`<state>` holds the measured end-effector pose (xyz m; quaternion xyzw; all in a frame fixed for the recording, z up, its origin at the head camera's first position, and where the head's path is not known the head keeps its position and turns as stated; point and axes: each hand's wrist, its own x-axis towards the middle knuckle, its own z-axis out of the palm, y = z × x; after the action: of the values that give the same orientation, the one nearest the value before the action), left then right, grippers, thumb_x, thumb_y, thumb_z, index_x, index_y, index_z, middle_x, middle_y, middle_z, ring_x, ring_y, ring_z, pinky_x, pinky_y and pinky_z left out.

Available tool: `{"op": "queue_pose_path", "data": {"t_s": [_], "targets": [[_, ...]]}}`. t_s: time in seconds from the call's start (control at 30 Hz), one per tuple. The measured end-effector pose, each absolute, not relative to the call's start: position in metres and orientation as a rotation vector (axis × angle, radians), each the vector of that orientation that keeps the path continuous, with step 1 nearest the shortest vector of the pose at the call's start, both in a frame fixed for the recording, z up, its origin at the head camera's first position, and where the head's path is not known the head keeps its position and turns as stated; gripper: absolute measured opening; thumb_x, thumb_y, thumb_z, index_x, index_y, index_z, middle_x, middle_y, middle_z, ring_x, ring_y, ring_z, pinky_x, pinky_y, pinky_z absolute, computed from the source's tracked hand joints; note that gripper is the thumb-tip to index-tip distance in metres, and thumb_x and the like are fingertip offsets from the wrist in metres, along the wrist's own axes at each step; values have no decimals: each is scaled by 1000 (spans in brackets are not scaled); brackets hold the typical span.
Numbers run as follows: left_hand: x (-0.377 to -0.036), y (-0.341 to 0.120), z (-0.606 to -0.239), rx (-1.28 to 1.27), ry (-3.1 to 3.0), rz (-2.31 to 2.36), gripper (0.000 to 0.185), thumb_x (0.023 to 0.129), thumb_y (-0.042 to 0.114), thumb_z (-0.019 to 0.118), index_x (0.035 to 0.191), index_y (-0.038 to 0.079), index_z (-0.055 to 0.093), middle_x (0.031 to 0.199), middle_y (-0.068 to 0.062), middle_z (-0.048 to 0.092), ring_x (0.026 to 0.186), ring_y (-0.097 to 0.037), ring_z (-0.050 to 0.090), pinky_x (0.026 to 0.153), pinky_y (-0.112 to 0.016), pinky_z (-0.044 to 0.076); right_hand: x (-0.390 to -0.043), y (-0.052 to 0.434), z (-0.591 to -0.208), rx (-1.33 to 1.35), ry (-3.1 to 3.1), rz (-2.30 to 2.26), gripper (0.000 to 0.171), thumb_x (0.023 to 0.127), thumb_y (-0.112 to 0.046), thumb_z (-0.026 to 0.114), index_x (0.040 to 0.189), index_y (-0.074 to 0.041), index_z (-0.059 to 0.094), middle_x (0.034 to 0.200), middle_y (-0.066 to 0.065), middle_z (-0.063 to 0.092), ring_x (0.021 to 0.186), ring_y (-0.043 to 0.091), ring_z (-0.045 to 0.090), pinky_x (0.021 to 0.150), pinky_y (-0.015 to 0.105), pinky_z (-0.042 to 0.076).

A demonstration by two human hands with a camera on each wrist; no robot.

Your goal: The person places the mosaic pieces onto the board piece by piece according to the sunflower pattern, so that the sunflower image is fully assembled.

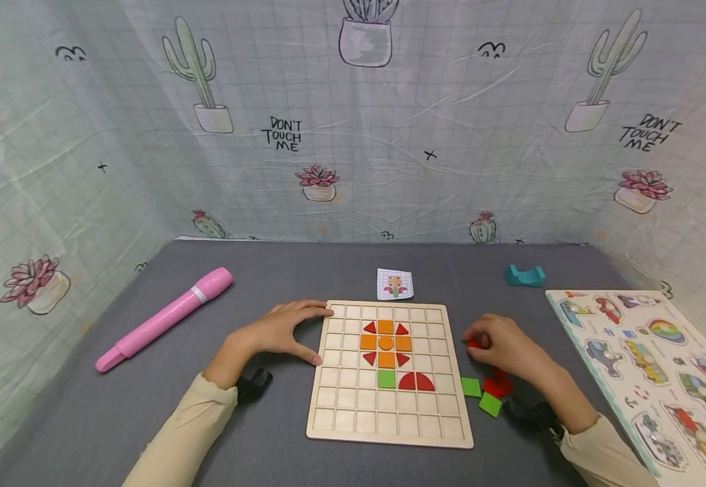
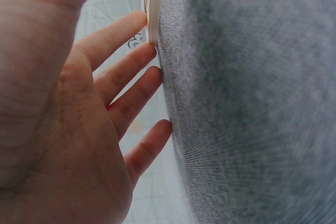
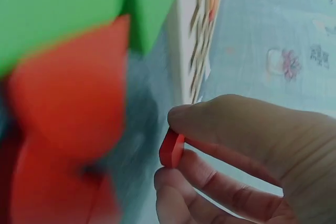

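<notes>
Pinching now: right hand [image 1: 508,348] has its fingers clamped on a small red piece [image 3: 171,148], lifted just right of the grid board [image 1: 389,433].
Left hand [image 1: 283,331]: fingers spread flat on the tabletop [image 1: 164,406], touching the board's left edge, seemingly steadying it.
Spare pieces [image 1: 485,394]: heaped beside the board, within reach.
Farther off: pattern card [image 1: 395,283] beyond the board for reference; pink pen [image 1: 164,318] lies left.

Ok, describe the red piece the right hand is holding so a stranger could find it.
Start at the wooden grid board. Just off its right edge, the right hand pinches a small red piece at its fingertips. Unlike the loose red and green pieces nearer the person, it is held.
</notes>
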<state>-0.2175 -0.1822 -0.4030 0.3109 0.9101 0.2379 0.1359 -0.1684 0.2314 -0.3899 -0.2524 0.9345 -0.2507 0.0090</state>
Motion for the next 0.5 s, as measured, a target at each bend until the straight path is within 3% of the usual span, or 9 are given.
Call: {"op": "queue_pose_path", "data": {"t_s": [0.5], "targets": [[-218, -182, -405, 906, 2643, 668, 87, 73, 51, 82, 146, 19, 46, 152, -7, 38, 140, -30, 33, 108, -60, 21, -158, 176, -378, -906, 2739, -853, 12, 82, -5, 76, 94, -5, 72, 90, 1, 58, 71, 10, 49, 59, 22, 45]]}}
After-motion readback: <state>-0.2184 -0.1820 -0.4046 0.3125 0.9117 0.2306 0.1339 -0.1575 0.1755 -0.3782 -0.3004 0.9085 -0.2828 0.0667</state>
